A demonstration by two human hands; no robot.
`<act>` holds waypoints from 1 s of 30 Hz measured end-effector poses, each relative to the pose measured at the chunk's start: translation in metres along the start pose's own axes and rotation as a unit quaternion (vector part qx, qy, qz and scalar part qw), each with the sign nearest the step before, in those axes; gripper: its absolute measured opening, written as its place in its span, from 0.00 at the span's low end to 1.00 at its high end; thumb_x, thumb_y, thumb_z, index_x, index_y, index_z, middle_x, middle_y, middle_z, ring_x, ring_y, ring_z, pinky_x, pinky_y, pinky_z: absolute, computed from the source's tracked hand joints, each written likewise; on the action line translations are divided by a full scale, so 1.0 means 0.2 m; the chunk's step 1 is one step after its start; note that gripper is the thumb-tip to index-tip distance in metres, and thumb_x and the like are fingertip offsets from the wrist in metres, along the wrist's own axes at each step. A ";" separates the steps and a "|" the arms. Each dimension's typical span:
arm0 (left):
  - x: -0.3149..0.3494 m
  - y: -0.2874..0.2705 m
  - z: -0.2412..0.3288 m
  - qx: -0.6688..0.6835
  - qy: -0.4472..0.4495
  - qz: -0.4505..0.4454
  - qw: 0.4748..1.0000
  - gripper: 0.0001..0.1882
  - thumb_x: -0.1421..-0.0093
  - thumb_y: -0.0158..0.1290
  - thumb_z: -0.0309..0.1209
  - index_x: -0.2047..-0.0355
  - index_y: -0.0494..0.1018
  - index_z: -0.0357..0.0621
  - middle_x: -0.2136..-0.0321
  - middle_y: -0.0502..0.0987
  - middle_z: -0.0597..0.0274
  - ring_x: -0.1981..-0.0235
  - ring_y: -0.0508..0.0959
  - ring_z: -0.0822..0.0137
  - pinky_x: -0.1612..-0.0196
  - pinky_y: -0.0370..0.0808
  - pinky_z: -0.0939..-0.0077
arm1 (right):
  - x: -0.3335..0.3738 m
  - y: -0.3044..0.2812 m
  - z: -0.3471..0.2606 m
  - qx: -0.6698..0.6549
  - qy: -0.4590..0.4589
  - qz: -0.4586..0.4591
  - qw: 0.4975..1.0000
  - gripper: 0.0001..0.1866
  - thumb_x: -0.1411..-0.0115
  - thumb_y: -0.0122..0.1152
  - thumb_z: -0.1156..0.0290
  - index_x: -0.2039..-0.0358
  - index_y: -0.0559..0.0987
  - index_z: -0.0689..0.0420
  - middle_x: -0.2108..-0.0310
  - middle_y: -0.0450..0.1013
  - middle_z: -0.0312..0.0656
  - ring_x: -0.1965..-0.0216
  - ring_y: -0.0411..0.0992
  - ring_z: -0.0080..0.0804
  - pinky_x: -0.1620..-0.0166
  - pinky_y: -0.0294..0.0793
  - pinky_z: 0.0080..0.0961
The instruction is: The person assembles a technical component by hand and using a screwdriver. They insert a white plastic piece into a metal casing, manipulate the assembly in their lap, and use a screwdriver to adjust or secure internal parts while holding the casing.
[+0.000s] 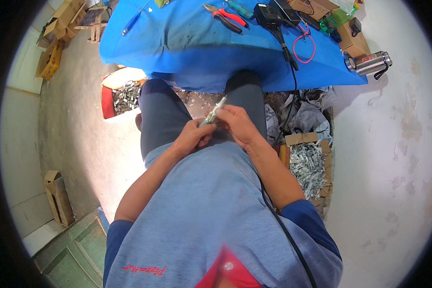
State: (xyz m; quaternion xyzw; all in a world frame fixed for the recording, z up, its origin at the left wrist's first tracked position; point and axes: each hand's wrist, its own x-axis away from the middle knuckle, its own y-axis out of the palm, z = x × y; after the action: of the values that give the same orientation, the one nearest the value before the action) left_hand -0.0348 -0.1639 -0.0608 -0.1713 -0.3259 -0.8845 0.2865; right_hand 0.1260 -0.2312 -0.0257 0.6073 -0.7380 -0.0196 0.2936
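Observation:
Above my lap, my left hand [193,136] is closed around the lower end of a slender, pale grey-white part [215,110] with a narrow tip. It slants up and to the right. My right hand [237,125] pinches the same part from the right side, its fingers close to the middle. Whether the part is metal or plastic, and its exact kind, I cannot make out. Some fingers of both hands are hidden behind the part and each other.
Pliers [225,17] with red and black handles and a blue screwdriver [131,24] lie on the blue-covered table [173,33]. A metal flask [373,62] lies at its right. Small metal pieces fill a red-sided container [108,102] and a cardboard box [301,138]. A black cable [293,240] crosses my shirt.

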 end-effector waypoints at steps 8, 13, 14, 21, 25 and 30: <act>-0.02 0.05 -0.02 -0.330 0.075 0.047 0.940 0.15 0.44 0.56 0.37 0.73 0.76 0.34 0.84 0.73 0.65 0.82 0.71 0.74 0.77 0.66 0.74 | 0.12 -0.13 -0.16 0.191 -0.042 -0.035 0.980 0.14 0.42 0.57 0.73 0.55 0.77 0.63 0.61 0.76 0.38 0.62 0.72 0.20 0.58 0.71 0.19; 0.00 0.10 0.02 -0.416 0.074 0.052 0.905 0.16 0.45 0.56 0.38 0.72 0.77 0.34 0.83 0.76 0.56 0.80 0.75 0.66 0.74 0.70 0.68 | 0.12 -0.17 -0.33 0.488 -0.078 -0.116 0.861 0.17 0.48 0.61 0.67 0.58 0.78 0.62 0.67 0.77 0.47 0.67 0.74 0.31 0.61 0.73 0.27; 0.00 0.10 0.02 -0.422 0.071 0.053 0.902 0.16 0.45 0.55 0.38 0.72 0.77 0.34 0.83 0.76 0.54 0.80 0.76 0.64 0.74 0.70 0.67 | 0.12 -0.16 -0.35 0.586 -0.090 -0.151 0.791 0.18 0.49 0.62 0.66 0.58 0.78 0.62 0.69 0.76 0.50 0.68 0.75 0.35 0.61 0.74 0.29; -0.01 0.14 0.04 -0.483 0.027 0.033 0.875 0.18 0.48 0.57 0.43 0.72 0.78 0.36 0.84 0.76 0.53 0.78 0.79 0.58 0.69 0.73 0.64 | 0.05 -0.05 -0.24 0.798 -0.096 -0.177 0.568 0.10 0.53 0.57 0.68 0.80 0.80 0.62 0.77 0.75 0.55 0.71 0.75 0.54 0.67 0.73 0.45; -0.01 0.16 0.06 -0.535 0.016 0.054 0.843 0.20 0.50 0.57 0.45 0.71 0.79 0.38 0.79 0.78 0.47 0.73 0.80 0.51 0.65 0.75 0.60 | 0.04 0.00 -0.24 0.786 -0.126 -0.214 0.566 0.07 0.55 0.58 0.72 0.76 0.81 0.60 0.75 0.77 0.53 0.70 0.77 0.50 0.66 0.75 0.41; -0.03 0.15 0.06 -0.626 -0.001 0.057 0.777 0.20 0.51 0.56 0.44 0.69 0.80 0.39 0.72 0.79 0.41 0.67 0.79 0.44 0.61 0.75 0.56 | 0.04 0.01 -0.21 0.736 -0.081 -0.211 0.638 0.10 0.53 0.55 0.69 0.76 0.80 0.62 0.75 0.76 0.55 0.71 0.75 0.54 0.66 0.72 0.46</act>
State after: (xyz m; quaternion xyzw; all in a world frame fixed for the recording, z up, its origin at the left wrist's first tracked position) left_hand -0.0101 -0.1725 -0.0413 -0.3319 0.3101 -0.8755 0.1652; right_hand 0.1434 -0.2235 0.0134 0.7580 -0.3807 0.4192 -0.3237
